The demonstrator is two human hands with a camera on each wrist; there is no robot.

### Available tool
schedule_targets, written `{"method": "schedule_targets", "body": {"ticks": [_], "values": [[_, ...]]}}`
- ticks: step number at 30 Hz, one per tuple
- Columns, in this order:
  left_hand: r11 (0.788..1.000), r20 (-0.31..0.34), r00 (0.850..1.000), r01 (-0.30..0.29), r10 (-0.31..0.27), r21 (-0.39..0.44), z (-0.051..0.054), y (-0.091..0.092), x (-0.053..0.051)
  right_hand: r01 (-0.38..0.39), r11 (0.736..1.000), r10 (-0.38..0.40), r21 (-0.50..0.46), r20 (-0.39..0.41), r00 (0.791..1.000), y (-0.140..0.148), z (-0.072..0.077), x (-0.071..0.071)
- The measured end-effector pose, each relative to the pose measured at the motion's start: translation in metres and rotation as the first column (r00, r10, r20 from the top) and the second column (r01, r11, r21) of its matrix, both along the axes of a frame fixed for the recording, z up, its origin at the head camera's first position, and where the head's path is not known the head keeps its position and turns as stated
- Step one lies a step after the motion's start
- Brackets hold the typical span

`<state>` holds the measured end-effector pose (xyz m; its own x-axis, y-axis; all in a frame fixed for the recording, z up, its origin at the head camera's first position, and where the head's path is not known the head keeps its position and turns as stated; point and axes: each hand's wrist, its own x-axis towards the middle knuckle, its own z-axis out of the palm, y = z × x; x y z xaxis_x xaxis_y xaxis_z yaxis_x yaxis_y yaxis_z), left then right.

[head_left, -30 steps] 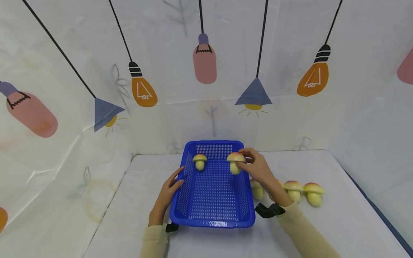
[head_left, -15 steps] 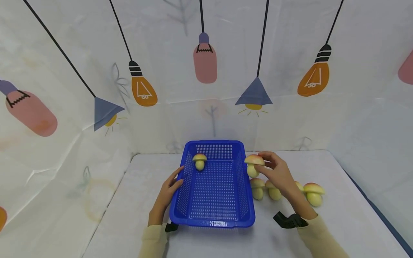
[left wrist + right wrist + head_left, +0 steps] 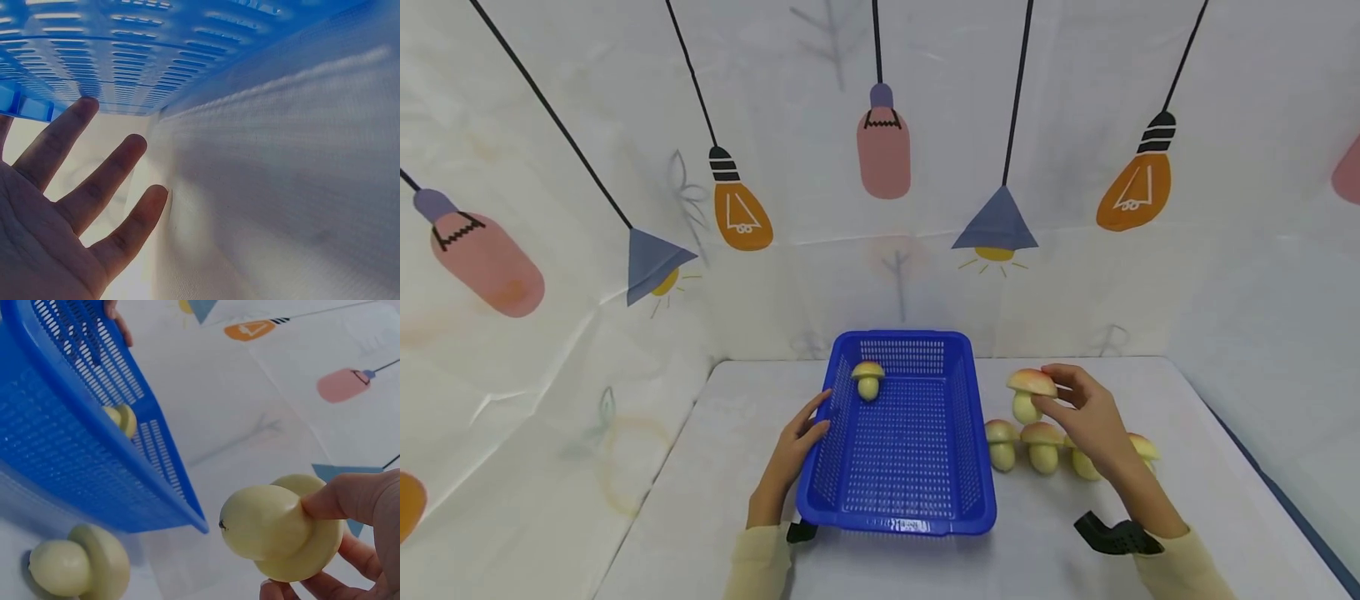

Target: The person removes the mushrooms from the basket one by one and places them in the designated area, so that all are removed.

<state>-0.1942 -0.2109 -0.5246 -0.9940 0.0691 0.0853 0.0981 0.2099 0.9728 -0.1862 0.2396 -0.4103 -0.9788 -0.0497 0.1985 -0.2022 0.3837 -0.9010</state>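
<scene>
A toy mushroom with a reddish-yellow cap and pale stem is pinched between the thumb and fingers of my right hand, held up to the right of the blue plastic basket. The right wrist view shows the same mushroom from its stem end, above the table. Fairly straight fingers of my left hand touch the basket's left side; in the left wrist view the hand has its fingers spread beside the slotted wall. Inside the basket, toward the back left, lies another mushroom.
A row of several mushrooms lies on the white table right of the basket, partly hidden by my right hand and forearm. Behind the table hangs a pale sheet printed with lamps.
My right hand has carried the mushroom rightward, from above the basket's right side to beyond its rim. My left hand and the basket have stayed in place.
</scene>
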Motion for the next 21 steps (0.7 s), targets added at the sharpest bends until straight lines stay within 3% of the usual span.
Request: {"method": "schedule_targets", "body": {"ticks": [21], "values": [[1.000, 0.009, 1.000, -0.008, 0.008, 0.000, 0.000, 0.002, 0.000, 0.098, 0.994, -0.096, 0.051, -0.037, 0.995, 0.063, 0.001, 0.020]]}}
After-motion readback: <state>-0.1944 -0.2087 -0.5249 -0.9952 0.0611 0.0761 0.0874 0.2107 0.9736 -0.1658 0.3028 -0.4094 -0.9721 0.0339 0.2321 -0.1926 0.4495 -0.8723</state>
